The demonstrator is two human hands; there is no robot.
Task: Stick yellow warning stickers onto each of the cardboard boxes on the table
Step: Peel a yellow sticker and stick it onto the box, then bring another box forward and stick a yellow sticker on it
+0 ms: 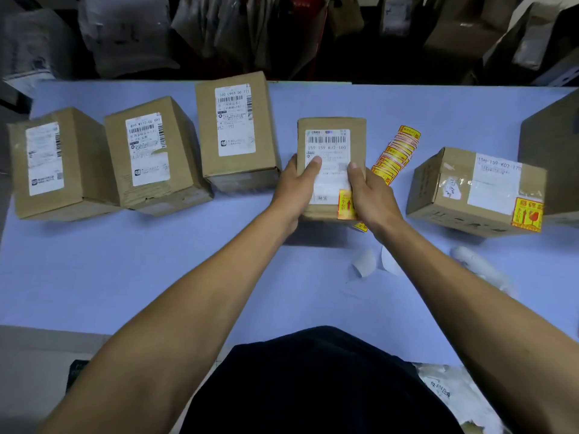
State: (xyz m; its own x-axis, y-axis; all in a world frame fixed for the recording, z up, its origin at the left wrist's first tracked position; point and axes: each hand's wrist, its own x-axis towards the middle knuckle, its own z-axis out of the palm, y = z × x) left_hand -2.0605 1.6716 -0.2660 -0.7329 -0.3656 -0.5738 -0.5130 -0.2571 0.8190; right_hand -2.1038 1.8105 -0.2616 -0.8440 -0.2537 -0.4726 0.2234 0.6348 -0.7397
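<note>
A small cardboard box (332, 125) with a white shipping label is held in the middle of the table. My left hand (297, 186) grips its left side and my right hand (371, 192) grips its right side. A yellow warning sticker (344, 204) is on its near right corner, partly under my right thumb. A strip of yellow stickers (396, 155) lies just behind my right hand. Three boxes without yellow stickers stand to the left: one far left (78, 158), one beside it (178, 151), one taller (263, 136). On the right, a box (448, 189) carries a yellow sticker (528, 214).
The blue table (156, 261) holds white backing scraps (365, 261) near my right forearm. A large carton (551, 151) stands at the right edge. Bags and parcels are piled behind the table (125, 32). A crumpled plastic bag (454, 396) lies at the near right.
</note>
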